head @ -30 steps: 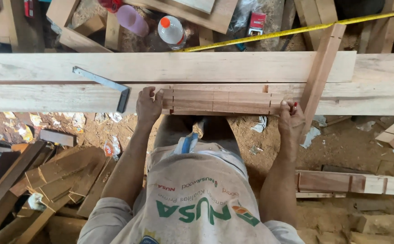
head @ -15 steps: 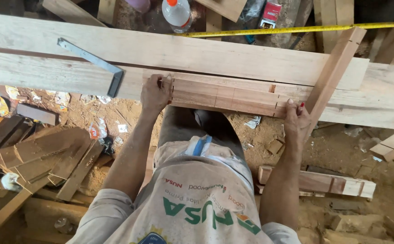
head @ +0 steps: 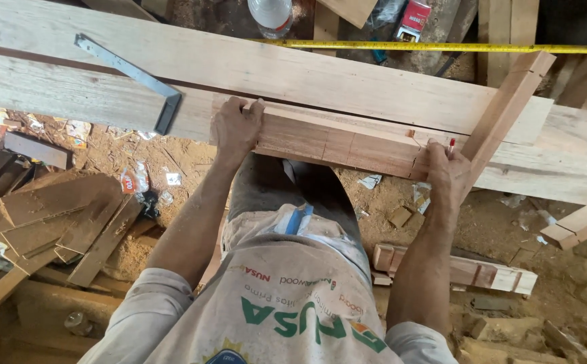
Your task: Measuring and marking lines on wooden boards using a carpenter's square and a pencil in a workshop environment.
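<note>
Both ends of reddish wood block (head: pixel 337 140) gripped. Left hand (head: pixel 235 129) clamped on one end, right hand (head: pixel 444 172) on other, red pencil (head: pixel 451 144) between fingers.

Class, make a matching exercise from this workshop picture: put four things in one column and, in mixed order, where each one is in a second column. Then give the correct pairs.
Things:
1. left hand
2. right hand
3. metal square
4. yellow tape measure

Places:
A. stretched out beyond the far plank
B. gripping the left end of the reddish wood block
C. lying on the pale planks, left of both hands
D. holding the right end of the reddish wood block

Pairs: 1-B, 2-D, 3-C, 4-A
</note>
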